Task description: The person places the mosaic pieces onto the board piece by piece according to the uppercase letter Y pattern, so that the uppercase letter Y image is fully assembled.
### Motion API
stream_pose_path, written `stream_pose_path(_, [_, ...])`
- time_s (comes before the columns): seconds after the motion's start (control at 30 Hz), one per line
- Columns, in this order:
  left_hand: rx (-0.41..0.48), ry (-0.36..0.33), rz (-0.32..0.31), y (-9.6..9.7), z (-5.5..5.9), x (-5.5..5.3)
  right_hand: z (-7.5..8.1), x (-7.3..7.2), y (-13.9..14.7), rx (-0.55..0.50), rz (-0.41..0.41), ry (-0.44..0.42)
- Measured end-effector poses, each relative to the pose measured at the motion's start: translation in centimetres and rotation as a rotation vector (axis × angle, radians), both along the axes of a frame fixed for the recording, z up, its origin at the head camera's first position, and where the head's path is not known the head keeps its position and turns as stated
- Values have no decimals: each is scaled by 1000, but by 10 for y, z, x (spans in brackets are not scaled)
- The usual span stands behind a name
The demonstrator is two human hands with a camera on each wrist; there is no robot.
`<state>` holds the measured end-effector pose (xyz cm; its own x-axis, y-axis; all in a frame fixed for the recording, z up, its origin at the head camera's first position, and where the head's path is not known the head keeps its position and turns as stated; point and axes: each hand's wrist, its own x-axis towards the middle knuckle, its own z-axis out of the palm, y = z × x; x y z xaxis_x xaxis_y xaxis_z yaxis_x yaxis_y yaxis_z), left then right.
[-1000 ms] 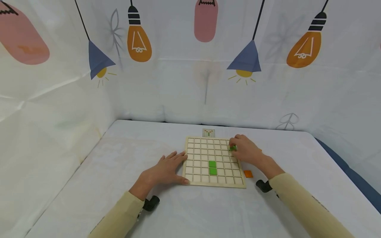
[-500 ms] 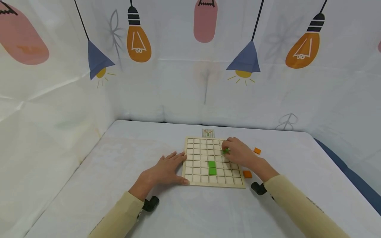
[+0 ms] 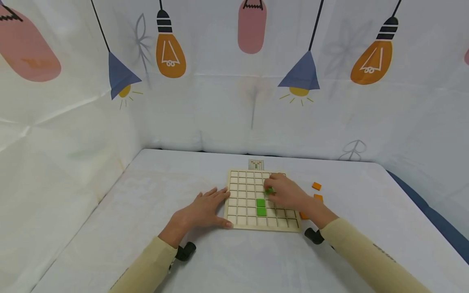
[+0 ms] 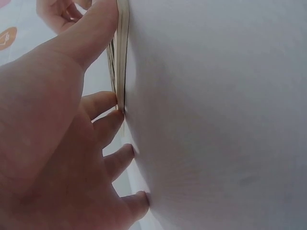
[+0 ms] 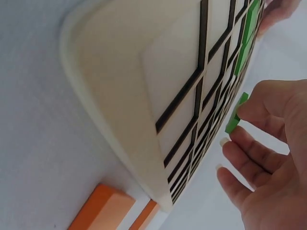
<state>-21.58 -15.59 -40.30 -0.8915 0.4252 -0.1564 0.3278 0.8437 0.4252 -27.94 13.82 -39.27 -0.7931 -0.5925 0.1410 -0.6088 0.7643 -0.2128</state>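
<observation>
A pale wooden grid board (image 3: 242, 209) lies flat on the white table. Two green square tiles (image 3: 261, 207) sit one behind the other in neighbouring cells near its middle. Over the board, my right hand (image 3: 287, 192) pinches another green tile (image 5: 237, 113) between thumb and finger; the right wrist view shows that tile tilted, just off the grid. My left hand (image 3: 206, 209) rests with spread fingers against the board's left edge, its thumb at the near left corner. In the left wrist view the thumb and fingertips (image 4: 119, 117) touch the board's side and the table.
Several orange tiles (image 3: 316, 186) lie on the table to the right of the board, partly hidden by the right forearm. A small printed grid pattern card (image 3: 256, 164) lies behind the board. A white printed cloth (image 3: 220, 114) hangs past the table's far edge.
My right hand has carried the green tile leftward and a little nearer across the board, from its right side towards the middle. More orange tiles are uncovered. The left hand stays put.
</observation>
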Motion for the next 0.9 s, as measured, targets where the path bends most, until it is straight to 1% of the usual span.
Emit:
stream_pose_path(0.17, [12, -2, 6, 0, 1, 0, 0, 3, -7, -5, 21, 22])
stream_pose_path(0.4, [7, -2, 3, 0, 0, -2, -1, 5, -14, -18, 82, 33])
stream_pose_path(0.7, [-3, -8, 5, 0, -2, -2, -3, 8, -18, -21, 105, 62])
stream_pose_path(0.9, [-14, -4, 9, 0, -2, -1, -5, 7, -18, -31, 121, 75])
